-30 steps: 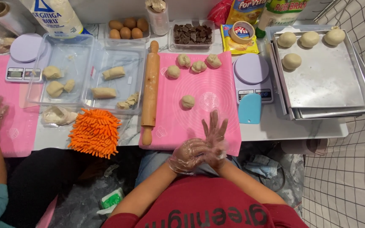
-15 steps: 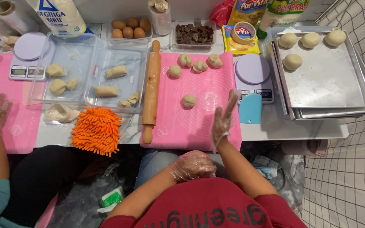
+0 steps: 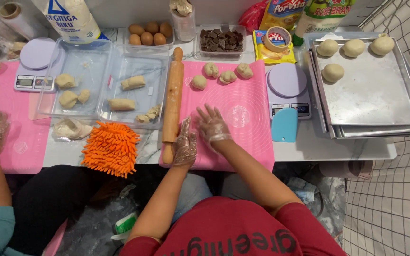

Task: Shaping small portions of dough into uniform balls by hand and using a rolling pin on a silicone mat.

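A dough ball is not visible under the right hand, which lies fingers spread on the pink silicone mat; whether it covers one cannot be told. The left hand rests open beside it, grasping nothing. Four soft, easily dented dough balls sit farther up. A wooden rolling pin lies just left; a blue scraper right.

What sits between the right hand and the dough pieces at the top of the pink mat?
Nothing visible. Only bare pink mat lies between the right hand and the nearest dough piece. The rolling pin lies off to the left, beside the left hand.
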